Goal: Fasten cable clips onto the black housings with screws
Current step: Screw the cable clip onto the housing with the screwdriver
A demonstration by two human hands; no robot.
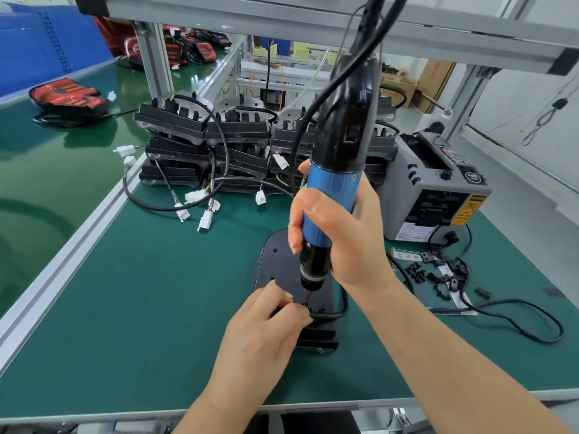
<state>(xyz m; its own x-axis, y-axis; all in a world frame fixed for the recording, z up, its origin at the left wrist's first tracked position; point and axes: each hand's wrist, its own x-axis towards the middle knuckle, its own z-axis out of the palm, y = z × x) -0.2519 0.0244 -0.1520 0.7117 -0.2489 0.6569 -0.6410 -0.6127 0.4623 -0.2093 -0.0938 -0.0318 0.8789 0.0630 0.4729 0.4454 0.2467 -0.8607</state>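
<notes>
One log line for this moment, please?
right hand: grips screwdriver, bit down on housing | left hand: pinches cable beside bit | clips: loose, right of housing

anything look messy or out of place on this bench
Loose black clips and screws lie scattered on the mat right of the work, in front of the tape dispenser. The stacked housings behind sit unevenly, white connectors trailing forward.

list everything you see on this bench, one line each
black housing: one, black, middle of mat, under the screwdriver bit
cable: one, black, across that housing's near end
electric screwdriver: one, blue and black, upright over the housing
stacked housings: several, black, back of mat
connectors: several, white, before the stack
tape dispenser: one, grey, right
clips and screws: loose pile, black, right of housing
left hand: pinches the cable at the bit
right hand: grips the screwdriver
</notes>
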